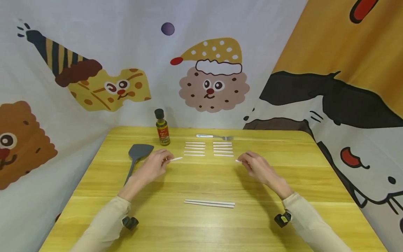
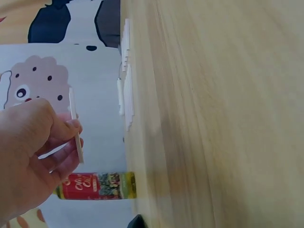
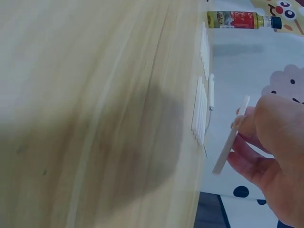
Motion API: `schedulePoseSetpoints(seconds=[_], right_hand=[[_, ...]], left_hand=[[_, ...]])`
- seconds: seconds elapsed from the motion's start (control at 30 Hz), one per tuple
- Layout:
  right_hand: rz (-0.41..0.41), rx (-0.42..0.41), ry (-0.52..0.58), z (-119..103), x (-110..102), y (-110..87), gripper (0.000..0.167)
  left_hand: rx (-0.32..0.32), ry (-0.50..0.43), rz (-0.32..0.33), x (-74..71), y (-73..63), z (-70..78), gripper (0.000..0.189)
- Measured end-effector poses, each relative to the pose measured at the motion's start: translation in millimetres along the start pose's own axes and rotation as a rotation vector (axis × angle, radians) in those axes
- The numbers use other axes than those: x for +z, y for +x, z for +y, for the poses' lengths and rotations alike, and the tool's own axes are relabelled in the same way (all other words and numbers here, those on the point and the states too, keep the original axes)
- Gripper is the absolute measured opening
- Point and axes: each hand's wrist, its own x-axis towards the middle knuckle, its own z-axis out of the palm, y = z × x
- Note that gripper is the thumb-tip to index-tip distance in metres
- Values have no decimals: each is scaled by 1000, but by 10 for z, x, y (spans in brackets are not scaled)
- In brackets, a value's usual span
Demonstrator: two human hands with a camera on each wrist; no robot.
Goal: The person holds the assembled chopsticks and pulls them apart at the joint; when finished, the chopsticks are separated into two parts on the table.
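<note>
In the head view my left hand (image 1: 155, 164) is raised over the table's left half, pinching a short, thin white stick (image 1: 177, 159) between thumb and fingers. The left wrist view shows this stick (image 2: 72, 102) jutting out past both sides of the fingertips. On the opposite side, my right hand (image 1: 256, 167) pinches a similar white stick (image 1: 238, 161); its flat end shows in the right wrist view, where the stick (image 3: 225, 155) slants across the fingers. Between the hands lie two columns of short white sticks, a left column (image 1: 194, 148) and a right column (image 1: 223, 151), each with several parallel sticks.
Two longer white sticks (image 1: 209, 203) lie side by side near the front. A fork (image 1: 207, 136) with a white handle is behind the columns. An oil bottle (image 1: 163, 133) stands at the back left, and a grey spatula (image 1: 138, 151) lies partly behind the left hand.
</note>
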Motion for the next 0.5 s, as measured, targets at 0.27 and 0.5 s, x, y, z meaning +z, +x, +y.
schedulePoseSetpoints(seconds=[0.27, 0.5], right_hand=[[-61, 52, 72, 55, 160, 166, 17], [-110, 107, 136, 72, 251, 307, 14]], left_hand=[[-22, -103, -61, 192, 240, -25, 10], [-16, -154, -91, 396, 386, -30, 10]])
